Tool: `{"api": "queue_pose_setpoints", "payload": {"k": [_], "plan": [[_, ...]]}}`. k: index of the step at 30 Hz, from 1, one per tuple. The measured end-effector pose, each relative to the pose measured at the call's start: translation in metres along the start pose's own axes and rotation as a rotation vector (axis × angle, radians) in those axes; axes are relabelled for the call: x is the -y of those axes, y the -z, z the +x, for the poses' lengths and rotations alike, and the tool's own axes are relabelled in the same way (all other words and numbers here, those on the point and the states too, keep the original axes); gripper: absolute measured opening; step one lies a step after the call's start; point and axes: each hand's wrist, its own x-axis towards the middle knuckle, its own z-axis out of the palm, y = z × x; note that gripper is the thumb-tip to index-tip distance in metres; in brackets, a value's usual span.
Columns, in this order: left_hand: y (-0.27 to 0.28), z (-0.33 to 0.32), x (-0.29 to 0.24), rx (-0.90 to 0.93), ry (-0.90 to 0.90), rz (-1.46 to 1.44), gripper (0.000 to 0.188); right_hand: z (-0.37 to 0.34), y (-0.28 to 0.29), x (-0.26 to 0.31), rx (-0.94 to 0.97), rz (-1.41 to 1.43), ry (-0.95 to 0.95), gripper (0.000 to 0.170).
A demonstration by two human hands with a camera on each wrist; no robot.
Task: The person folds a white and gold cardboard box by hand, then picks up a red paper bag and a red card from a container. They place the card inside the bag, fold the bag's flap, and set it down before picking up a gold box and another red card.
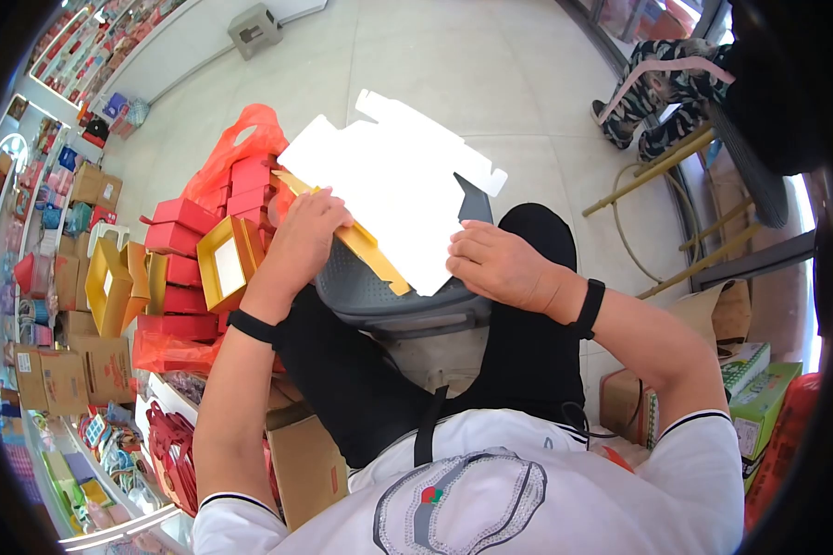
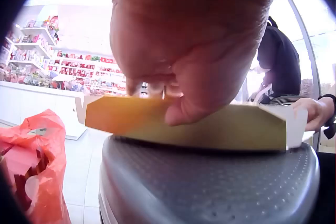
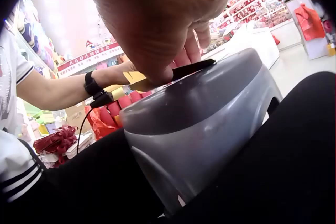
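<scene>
A flat, die-cut cardboard box blank (image 1: pixel 393 185), white on the upper face, lies over a grey plastic stool (image 1: pixel 398 301) between the person's knees. Its left side panel (image 2: pixel 210 127) is folded up and shows a gold outer face. My left hand (image 1: pixel 310 231) pinches that panel, thumb on the gold side and fingers over the white side. At the blank's near right edge, my right hand (image 1: pixel 504 265) grips the card between thumb and bent fingers. In the right wrist view, the right hand (image 3: pixel 163 29) is right at the stool's rim.
Left of the stool stand several red boxes (image 1: pixel 180 227) beside a red plastic bag (image 1: pixel 259 134), with open gold boxes (image 1: pixel 229 262) among them. Cartons (image 1: pixel 51 379) and stocked shelves line the far left. Another seated person's patterned trousers (image 1: pixel 662 83) show at upper right.
</scene>
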Motion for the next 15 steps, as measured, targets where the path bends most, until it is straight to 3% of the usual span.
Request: {"api": "queue_pose_setpoints", "payload": {"k": [3, 5, 7, 13, 15], "plan": [[0.0, 0.007, -0.014, 0.024, 0.093, -0.416, 0.025, 0.014, -0.005, 0.01, 0.03, 0.11, 0.028, 0.02], [-0.001, 0.002, -0.042, 0.045, -0.017, -0.288, 0.021, 0.018, -0.013, 0.015, 0.047, 0.143, 0.038, 0.019], [0.011, 0.002, -0.067, 0.239, -0.018, -0.001, 0.015, 0.021, -0.018, 0.02, 0.053, 0.151, 0.034, 0.019], [0.01, -0.033, -0.062, 0.23, 0.06, 0.169, 0.013, 0.02, -0.017, 0.024, 0.039, 0.15, 0.017, 0.021], [0.016, -0.034, -0.07, 0.121, 0.012, 0.136, 0.016, 0.021, -0.018, 0.023, 0.015, 0.158, 0.042, 0.021]]}}
